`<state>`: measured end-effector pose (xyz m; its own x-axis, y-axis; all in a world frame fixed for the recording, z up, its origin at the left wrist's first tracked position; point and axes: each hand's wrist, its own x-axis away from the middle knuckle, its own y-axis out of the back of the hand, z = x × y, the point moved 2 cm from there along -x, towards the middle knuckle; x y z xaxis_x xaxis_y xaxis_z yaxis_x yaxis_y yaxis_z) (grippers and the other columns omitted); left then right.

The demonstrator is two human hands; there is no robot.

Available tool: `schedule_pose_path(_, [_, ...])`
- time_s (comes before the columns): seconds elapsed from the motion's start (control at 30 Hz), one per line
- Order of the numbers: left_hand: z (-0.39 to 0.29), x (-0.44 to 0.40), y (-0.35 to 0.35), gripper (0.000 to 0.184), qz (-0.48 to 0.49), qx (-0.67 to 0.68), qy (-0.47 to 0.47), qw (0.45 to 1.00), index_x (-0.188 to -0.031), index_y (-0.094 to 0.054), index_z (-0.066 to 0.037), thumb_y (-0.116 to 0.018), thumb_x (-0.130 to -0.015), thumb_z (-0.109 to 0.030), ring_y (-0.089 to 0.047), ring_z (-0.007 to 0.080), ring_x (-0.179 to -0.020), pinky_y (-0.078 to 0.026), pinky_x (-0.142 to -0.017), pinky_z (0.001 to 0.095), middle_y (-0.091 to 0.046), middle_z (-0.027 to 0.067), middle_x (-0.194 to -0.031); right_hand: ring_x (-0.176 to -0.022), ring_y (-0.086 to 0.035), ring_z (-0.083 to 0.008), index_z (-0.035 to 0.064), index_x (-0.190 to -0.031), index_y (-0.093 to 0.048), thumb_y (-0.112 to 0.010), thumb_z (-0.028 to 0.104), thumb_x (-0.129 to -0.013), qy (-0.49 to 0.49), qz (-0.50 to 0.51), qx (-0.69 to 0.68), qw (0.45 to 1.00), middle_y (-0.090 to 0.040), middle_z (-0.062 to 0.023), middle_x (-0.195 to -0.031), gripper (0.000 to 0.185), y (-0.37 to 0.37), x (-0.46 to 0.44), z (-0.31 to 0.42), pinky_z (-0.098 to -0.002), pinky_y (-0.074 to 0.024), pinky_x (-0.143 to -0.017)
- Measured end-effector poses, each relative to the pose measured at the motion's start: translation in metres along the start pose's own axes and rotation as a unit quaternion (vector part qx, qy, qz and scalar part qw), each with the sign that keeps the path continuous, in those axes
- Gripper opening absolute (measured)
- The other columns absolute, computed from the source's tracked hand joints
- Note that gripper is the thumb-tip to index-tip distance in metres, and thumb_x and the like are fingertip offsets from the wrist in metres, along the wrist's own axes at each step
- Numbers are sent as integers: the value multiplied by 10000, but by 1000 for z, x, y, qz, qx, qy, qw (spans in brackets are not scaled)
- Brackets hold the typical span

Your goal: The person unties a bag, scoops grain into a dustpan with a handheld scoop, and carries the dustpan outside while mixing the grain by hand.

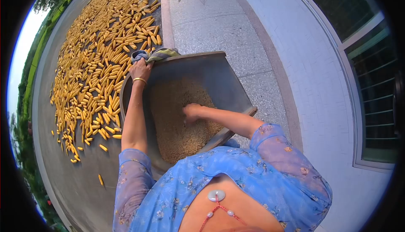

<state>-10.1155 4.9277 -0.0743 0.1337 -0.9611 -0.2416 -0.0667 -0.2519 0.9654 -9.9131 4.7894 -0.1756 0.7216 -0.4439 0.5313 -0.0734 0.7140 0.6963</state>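
A wide dark container (223, 73) with a flared open end is tilted in front of me. Tan grain (177, 141) covers its bottom. My left hand (141, 69) is at the container's far left rim, its fingers closed on a bunched cloth (162, 54) that is partly striped green and blue. Over the middle of the grain, my right hand (193, 113) points downward, its fingers low at the surface. Motion smears those fingertips, so whether they hold grain cannot be seen.
Many yellow corn cobs (95, 71) lie spread over the grey pavement (90, 181) on the left. A speckled stone walkway (219, 21) runs behind the container. To the right stands a white wall (303, 42) with a barred window (375, 88).
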Motion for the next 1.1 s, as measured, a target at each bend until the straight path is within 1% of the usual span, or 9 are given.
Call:
schedule_pose_path(0.37, [26, -300, -84, 431, 40, 7, 12, 999, -832, -580, -61, -505, -782, -482, -557, 297, -900, -385, -768, 422, -621, 144, -879, -985, -557, -261, -15, -1190, -463, -732, 191, -643, 12, 164, -373, 913, -578, -161, -1047, 643, 187, -144, -92, -411, -472, -788])
schedule_pose_path(0.43, [28, -357, -105, 430, 21, -6, 5, 1000, -833, -587, -66, -510, -779, -486, -562, 300, -888, -390, -766, 424, -624, 131, -882, -1077, -488, -274, -3, -1266, -387, -743, 143, -618, 36, 231, -608, 759, -477, -192, -1205, 753, 261, -183, -121, -398, -380, -911])
schedule_pose_path(0.5, [32, -421, -124, 433, 25, -10, 29, 999, -834, -588, -66, -510, -778, -488, -564, 303, -884, -392, -764, 425, -625, 133, -879, -933, -544, -186, -9, -1184, -482, -719, 113, -652, 61, 115, -608, 783, -619, -104, -933, 594, 333, -231, -159, -296, -390, -839])
schedule_pose_path(0.57, [35, -481, -125, 445, 14, -19, 47, 999, -822, -594, -63, -513, -772, -498, -570, 305, -866, -400, -746, 424, -623, 148, -863, -942, -540, -209, -14, -1114, -527, -700, 195, -683, 136, 48, -554, 820, -607, -104, -954, 509, 404, -286, -195, -323, -405, -833])
schedule_pose_path(0.67, [45, -562, -127, 470, 29, 14, 79, 996, -878, -581, -71, -477, -791, -521, -551, 326, -907, -403, -752, 419, -601, 185, -913, -1017, -529, -294, 6, -1106, -536, -641, 370, -689, 98, -148, -136, 975, -564, -171, -1083, 564, 511, -363, -239, -356, -423, -856])
schedule_pose_path(0.77, [44, -649, -129, 442, -16, -4, 71, 997, -806, -581, -63, -517, -772, -499, -566, 303, -846, -403, -724, 415, -617, 155, -850, -978, -553, -285, 42, -1101, -557, -643, 386, -676, 52, -121, -112, 985, -582, -145, -1061, 554, 572, -453, -274, -361, -443, -831])
schedule_pose_path(0.83, [40, -705, -132, 422, -32, -27, 53, 998, -775, -577, -64, -541, -758, -484, -570, 280, -821, -397, -715, 402, -625, 130, -830, -918, -585, -281, 54, -1062, -582, -649, 398, -663, 67, -193, 131, 970, -606, -138, -1005, 532, 593, -493, -272, -374, -474, -777])
schedule_pose_path(0.97, [59, -827, -182, 418, -1, -22, 63, 998, -819, -579, -72, -528, -769, -484, -558, 262, -896, -383, -758, 393, -628, 113, -866, -1029, -518, -311, 32, -1150, -518, -679, 464, -624, 160, 138, 73, 975, -528, -190, -1126, 700, 636, -533, -270, -409, -419, -868])
schedule_pose_path(1.1, [81, -961, -217, 432, -8, -7, 67, 998, -824, -587, -71, -510, -777, -494, -564, 259, -904, -385, -766, 395, -633, 101, -878, -1003, -535, -308, 40, -1112, -558, -696, 376, -590, 272, 111, 16, 956, -571, -176, -1062, 636, 710, -587, -338, -405, -422, -853])
